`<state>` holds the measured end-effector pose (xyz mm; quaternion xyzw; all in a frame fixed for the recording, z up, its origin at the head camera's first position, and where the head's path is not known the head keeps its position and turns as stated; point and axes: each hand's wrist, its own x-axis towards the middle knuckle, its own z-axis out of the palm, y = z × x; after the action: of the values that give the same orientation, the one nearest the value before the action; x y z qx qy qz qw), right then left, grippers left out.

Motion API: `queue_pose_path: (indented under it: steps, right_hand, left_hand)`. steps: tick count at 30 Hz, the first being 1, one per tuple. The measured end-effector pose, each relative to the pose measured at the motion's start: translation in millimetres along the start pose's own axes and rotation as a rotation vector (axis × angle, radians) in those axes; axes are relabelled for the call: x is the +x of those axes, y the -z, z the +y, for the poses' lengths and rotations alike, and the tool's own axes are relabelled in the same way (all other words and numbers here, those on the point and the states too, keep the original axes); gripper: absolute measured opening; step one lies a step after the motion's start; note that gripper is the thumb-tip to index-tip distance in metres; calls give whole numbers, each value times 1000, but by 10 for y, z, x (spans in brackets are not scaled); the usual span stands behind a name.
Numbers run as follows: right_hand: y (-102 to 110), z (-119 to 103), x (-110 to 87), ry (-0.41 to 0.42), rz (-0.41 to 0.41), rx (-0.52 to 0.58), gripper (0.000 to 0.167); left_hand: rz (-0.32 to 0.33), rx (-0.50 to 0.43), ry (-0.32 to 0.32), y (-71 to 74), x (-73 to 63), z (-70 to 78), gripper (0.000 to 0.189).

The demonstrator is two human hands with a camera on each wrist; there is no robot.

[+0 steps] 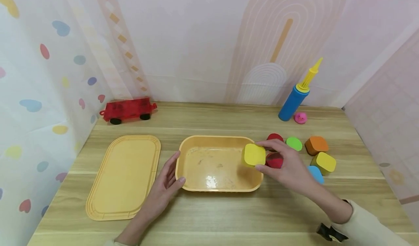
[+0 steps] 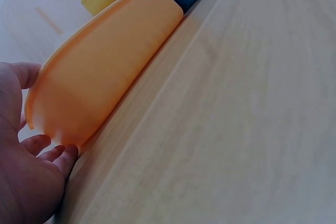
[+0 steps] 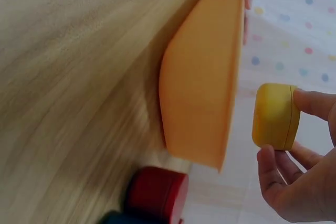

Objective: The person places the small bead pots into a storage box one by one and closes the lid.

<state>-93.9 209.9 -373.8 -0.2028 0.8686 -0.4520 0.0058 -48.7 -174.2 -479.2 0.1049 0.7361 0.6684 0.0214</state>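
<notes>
An orange plastic bin [image 1: 212, 166] stands on the table, open at the top, with scuff marks on its floor. My left hand [image 1: 163, 184] grips its left end, thumb at the rim [image 2: 38, 74] and fingers against the outer wall. Over the bin's right end, my right hand [image 1: 288, 167] pinches a small yellow lidded pot [image 1: 254, 155] between thumb and fingers. In the right wrist view a lid seam runs round the yellow pot [image 3: 275, 116], held above the bin's rim. Two red pots [image 1: 274, 161] stand beside the bin, partly behind the right hand.
Right of the bin are a green pot [image 1: 294, 143], an orange pot [image 1: 316, 145], another yellow pot [image 1: 324, 163] and a blue pot [image 1: 315, 174]. A flat orange lid [image 1: 122, 178] lies left. Behind are a red toy wagon [image 1: 129, 110], blue hand pump [image 1: 291, 102] and pink duck [image 1: 300, 118].
</notes>
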Motion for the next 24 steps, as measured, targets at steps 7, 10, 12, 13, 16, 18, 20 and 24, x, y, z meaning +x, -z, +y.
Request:
queue_pose_path:
  steps: [7, 10, 12, 13, 16, 18, 20, 24]
  right_hand:
    - [-238, 5, 139, 51, -29, -31, 56]
    - [-345, 18, 212, 49, -39, -22, 56]
    - [-415, 18, 258, 49, -49, -9, 57]
    - [-446, 13, 279, 48, -55, -4, 58]
    - [-548, 7, 348, 52, -84, 26, 58]
    - [-619, 4, 390, 51, -103, 48, 57]
    - [-688, 2, 432, 41, -124, 69, 56]
    - [-797, 12, 508, 43, -145, 64, 54]
  left_hand:
    - [7, -6, 0, -6, -5, 0, 75]
    - [5, -6, -2, -6, -5, -7, 75]
    - [3, -5, -7, -6, -4, -8, 75]
    - [4, -3, -8, -6, -4, -7, 75]
    - [6, -2, -10, -4, -1, -4, 75]
    - [7, 1, -7, -3, 0, -4, 74]
    - [9, 1, -2, -3, 0, -4, 74]
    - [9, 4, 3, -4, -2, -3, 74]
